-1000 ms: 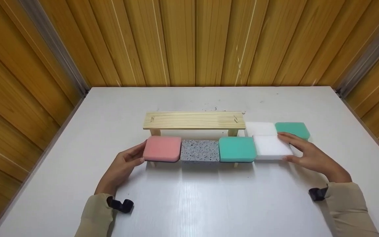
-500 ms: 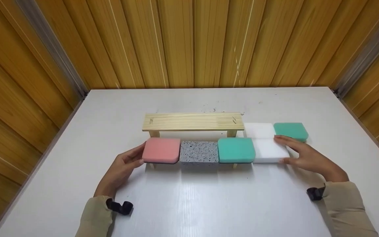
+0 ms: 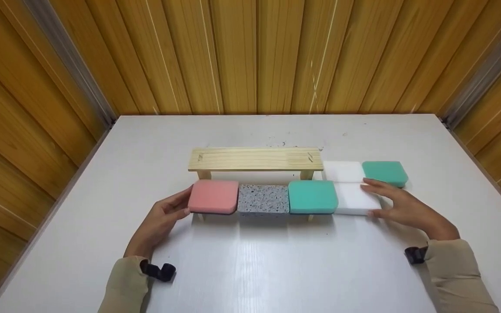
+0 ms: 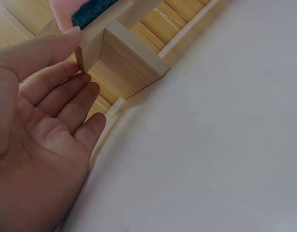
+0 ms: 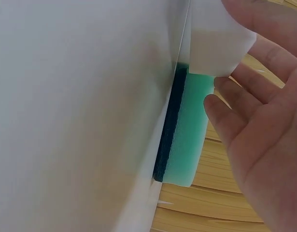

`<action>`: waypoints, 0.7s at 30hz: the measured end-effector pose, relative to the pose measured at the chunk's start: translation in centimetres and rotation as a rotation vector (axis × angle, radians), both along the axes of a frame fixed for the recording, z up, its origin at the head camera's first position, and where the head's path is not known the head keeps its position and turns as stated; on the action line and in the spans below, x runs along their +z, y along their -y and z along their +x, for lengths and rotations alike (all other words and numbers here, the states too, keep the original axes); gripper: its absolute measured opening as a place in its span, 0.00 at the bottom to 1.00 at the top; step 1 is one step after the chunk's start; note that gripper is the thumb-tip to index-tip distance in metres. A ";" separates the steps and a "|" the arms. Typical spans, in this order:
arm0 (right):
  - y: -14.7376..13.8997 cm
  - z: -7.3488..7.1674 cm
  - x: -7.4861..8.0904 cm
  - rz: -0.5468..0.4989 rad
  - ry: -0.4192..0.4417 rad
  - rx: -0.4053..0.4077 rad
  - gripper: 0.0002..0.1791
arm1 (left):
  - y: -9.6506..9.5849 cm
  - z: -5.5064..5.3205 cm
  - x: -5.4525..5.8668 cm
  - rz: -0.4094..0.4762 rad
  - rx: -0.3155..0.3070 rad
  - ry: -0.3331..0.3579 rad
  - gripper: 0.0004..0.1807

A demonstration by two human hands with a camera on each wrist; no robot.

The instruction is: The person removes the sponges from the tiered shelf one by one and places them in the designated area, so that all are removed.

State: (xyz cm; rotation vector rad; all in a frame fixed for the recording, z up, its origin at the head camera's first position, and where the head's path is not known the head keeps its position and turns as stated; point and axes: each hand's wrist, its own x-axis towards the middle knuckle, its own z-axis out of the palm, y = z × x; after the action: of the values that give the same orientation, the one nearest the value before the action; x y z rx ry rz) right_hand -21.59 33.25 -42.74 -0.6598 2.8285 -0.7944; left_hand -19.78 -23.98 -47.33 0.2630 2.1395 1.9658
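My left hand (image 3: 159,217) touches the left end of a low wooden stand with its thumb and fingertips, right beside a pink sponge (image 3: 213,196). Seen from the left wrist, the fingers are extended against the board's end (image 4: 90,53), and the thumb tip lies by the sponge's dark scrub layer (image 4: 92,12). On the same stand, a grey speckled block (image 3: 263,200) and a green sponge (image 3: 312,197) continue the row. At its right end my right hand (image 3: 407,208) pinches a white sponge block (image 3: 352,198) between thumb and fingers, front to back.
Behind the row runs a bare wooden board (image 3: 255,159) on legs. A second white block (image 3: 342,171) and another green sponge (image 3: 385,172) lie on the white table (image 3: 276,269) at the right. Wooden panel walls (image 3: 255,56) enclose the back and sides.
The white block and my right hand have shifted slightly left and toward the front edge. My left hand stays at the pink sponge's end of the row.
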 end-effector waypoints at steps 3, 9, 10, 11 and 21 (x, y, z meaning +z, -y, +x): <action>0.0 0.0 0.0 0.007 -0.006 0.006 0.40 | 0.0 0.0 -0.1 0.024 -0.008 -0.003 0.37; 0.1 0.1 -0.1 0.032 -0.064 0.012 0.39 | 0.1 -0.1 -0.1 0.092 -0.044 -0.022 0.37; 0.1 0.1 -0.1 0.033 -0.067 0.011 0.39 | 0.1 -0.1 -0.1 0.092 -0.044 -0.025 0.37; 0.1 0.1 -0.2 0.032 -0.076 0.010 0.39 | 0.1 -0.2 -0.1 0.090 -0.042 -0.024 0.37; 0.1 0.2 -0.1 0.040 -0.123 0.021 0.35 | -0.1 -0.1 -0.1 0.072 -0.015 -0.017 0.37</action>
State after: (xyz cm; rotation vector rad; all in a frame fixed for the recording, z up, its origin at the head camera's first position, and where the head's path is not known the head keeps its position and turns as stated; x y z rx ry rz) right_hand -21.41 33.14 -42.85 -0.7556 2.9331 -0.7160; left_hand -19.92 -23.90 -47.42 0.3083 2.0739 2.0415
